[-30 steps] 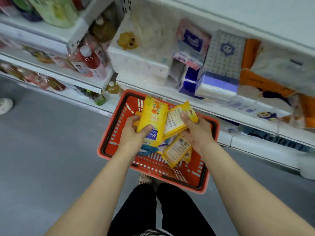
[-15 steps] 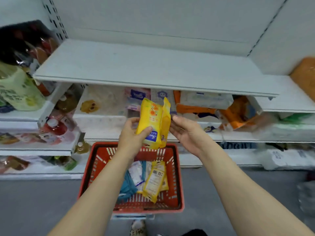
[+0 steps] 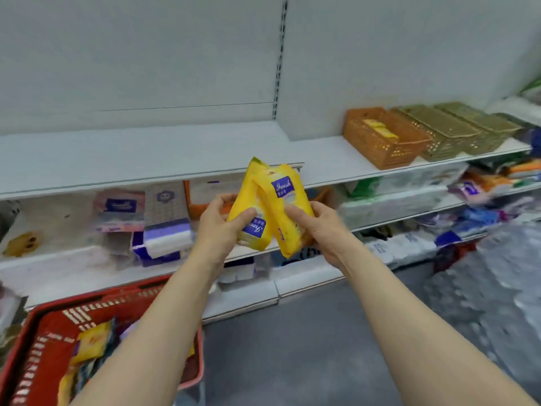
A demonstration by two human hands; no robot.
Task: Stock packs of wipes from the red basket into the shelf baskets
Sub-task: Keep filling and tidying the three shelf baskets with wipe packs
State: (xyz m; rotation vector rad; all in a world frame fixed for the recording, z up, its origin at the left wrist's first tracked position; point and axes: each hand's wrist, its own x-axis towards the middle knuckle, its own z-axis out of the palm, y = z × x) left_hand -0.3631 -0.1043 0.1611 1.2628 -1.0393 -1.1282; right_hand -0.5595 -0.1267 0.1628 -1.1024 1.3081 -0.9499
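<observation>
Head view. Two yellow wipe packs with purple labels, held up side by side in front of the front edge of the white upper shelf (image 3: 152, 153): the left pack (image 3: 248, 218) gripped by the left hand (image 3: 218, 227), thumb across its front near the label, fingers curled behind; the right pack (image 3: 285, 212) gripped by the right hand (image 3: 319, 227), thumb on its front face, fingers wrapped round its right side. The two packs overlap, the right one in front, both tilted with tops leaning left. Red basket (image 3: 38, 320) on the grey floor (image 3: 292, 347) at the lower left corner, partly hidden by the left forearm; inside it more packs, one yellow pack (image 3: 90, 344) lying near the left wall, others blurred and not told apart. Orange shelf basket (image 3: 377, 145) on the upper shelf toward its right end, front edge at the shelf's front edge, with yellow packs (image 3: 380, 128) lying in it. Green shelf baskets (image 3: 450, 133) just beside it on the right, in a row touching one another; contents not told. Lower shelf (image 3: 87, 268) beneath carries tissue packs (image 3: 167, 232) in purple and white wrap and other wrapped paper goods, blurred toward the right end.
</observation>
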